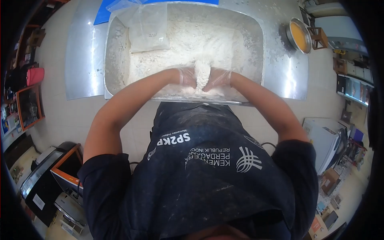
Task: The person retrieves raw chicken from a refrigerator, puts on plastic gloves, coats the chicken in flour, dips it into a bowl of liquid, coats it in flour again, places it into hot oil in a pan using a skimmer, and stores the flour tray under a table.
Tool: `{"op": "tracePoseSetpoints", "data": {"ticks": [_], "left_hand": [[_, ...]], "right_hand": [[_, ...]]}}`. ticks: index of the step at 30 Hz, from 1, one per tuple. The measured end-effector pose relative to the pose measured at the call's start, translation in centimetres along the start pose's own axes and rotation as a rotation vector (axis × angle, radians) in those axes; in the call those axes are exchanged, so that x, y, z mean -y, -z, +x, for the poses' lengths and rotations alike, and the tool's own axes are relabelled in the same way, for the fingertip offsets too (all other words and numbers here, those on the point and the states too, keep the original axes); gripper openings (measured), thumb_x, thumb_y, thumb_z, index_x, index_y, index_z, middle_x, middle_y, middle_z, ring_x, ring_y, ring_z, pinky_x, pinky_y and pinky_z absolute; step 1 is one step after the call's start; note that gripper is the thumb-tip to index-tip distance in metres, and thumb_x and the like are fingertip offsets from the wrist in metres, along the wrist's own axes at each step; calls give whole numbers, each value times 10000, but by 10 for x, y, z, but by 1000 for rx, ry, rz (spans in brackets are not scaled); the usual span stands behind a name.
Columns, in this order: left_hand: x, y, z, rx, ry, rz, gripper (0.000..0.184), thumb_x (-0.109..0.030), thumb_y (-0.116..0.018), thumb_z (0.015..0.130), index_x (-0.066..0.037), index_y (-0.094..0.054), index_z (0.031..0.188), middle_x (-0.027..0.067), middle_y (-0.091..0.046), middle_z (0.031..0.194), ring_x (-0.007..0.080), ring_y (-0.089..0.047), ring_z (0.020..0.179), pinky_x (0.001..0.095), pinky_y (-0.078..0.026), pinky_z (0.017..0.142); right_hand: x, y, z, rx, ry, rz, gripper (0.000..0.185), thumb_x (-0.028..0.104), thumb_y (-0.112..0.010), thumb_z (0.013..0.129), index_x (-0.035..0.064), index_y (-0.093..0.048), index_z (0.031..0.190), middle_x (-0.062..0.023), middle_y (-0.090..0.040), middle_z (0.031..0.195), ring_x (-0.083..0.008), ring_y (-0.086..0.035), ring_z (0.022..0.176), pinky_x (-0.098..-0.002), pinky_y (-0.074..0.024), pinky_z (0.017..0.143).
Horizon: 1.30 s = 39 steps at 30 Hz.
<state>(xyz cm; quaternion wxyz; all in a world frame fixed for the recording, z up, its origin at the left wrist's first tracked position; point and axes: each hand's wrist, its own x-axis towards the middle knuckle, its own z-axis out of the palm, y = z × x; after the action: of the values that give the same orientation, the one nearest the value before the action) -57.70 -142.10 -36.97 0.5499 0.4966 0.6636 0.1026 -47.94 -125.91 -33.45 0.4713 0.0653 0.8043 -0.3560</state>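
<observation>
A long, lumpy flour-coated piece (203, 75) is held upright between my two hands over the near side of a metal tub (262, 48). My left hand (187, 77), in a clear plastic glove, presses against its left side. On the other side, my right hand (218, 78) grips it, also gloved in clear plastic. What lies under the coating is hidden. Loose white flour (192, 38) covers the tub's bottom around and beyond my hands, and some fingertips are dusted or buried in it.
In the tub's far left corner lies a clear plastic bag (149, 32) with white powder. A metal bowl of orange liquid (299, 35) stands on the metal table (282, 76) at the right. Something blue (103, 13) lies along the tub's far edge.
</observation>
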Motion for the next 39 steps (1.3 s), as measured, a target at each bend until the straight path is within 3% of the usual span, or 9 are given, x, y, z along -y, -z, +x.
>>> {"op": "tracePoseSetpoints", "data": {"ticks": [1,3,7,14,17,23,29,35,39], "left_hand": [[35,-15,20,-68,-157,-36,396,-320,-650,742,53,-685,873,233,-655,833,289,-581,763,405,-462,707],[-6,9,-4,-80,125,-177,364,-283,-621,786,0,-665,1011,208,-660,949,294,-597,848,381,-478,800],[0,17,-11,-620,-174,-234,489,-157,-653,856,-8,-482,1290,146,-618,1164,247,-559,1114,310,-428,984],[25,41,-18,-575,-54,-454,518,-429,-669,838,-29,-604,1160,167,-654,1070,287,-613,992,352,-476,889],[21,51,-22,-570,161,-257,545,-469,-682,817,-10,-636,1106,178,-667,1022,302,-622,956,373,-481,856],[10,45,-22,-731,313,118,509,-431,-683,804,-10,-657,1089,192,-673,1019,310,-638,961,386,-491,864],[9,51,-40,-781,267,33,406,-331,-700,779,-20,-681,1038,214,-665,1011,327,-644,939,382,-507,860],[-27,55,-46,-709,343,61,314,-306,-688,806,-42,-693,977,197,-663,972,315,-642,928,399,-506,843],[-71,48,-26,-746,299,89,311,-298,-694,828,-8,-678,938,177,-663,915,293,-645,876,391,-504,821]], "right_hand": [[-18,-9,13,-106,99,1,807,373,-787,684,-55,-473,1292,-232,-614,1166,-319,-622,1014,-367,-480,916],[-29,-3,25,-241,174,-15,741,284,-794,676,-59,-494,1260,-230,-619,1156,-309,-626,1008,-361,-489,898],[-9,25,-4,-501,207,141,561,139,-743,705,-83,-536,1176,-234,-634,1097,-300,-631,983,-356,-504,850],[-14,59,-31,-592,57,196,518,224,-760,781,-1,-577,1211,-155,-618,1167,-221,-598,1047,-320,-466,958],[10,54,-30,-499,-132,-147,460,235,-742,784,24,-607,1170,-131,-621,1135,-238,-595,1058,-324,-487,929],[1,-7,34,-601,96,-834,216,123,-576,857,17,-624,1038,-175,-666,948,-316,-647,901,-389,-551,730],[-46,-11,38,-591,214,-594,227,124,-471,934,-12,-624,1030,-233,-651,963,-314,-654,912,-385,-547,732],[-39,29,-23,-505,349,359,275,157,-622,867,-44,-650,1054,-188,-669,1013,-294,-643,944,-388,-504,867],[15,44,-57,-683,167,-108,298,197,-698,818,-13,-679,1028,-205,-664,997,-268,-639,935,-389,-491,856]]}}
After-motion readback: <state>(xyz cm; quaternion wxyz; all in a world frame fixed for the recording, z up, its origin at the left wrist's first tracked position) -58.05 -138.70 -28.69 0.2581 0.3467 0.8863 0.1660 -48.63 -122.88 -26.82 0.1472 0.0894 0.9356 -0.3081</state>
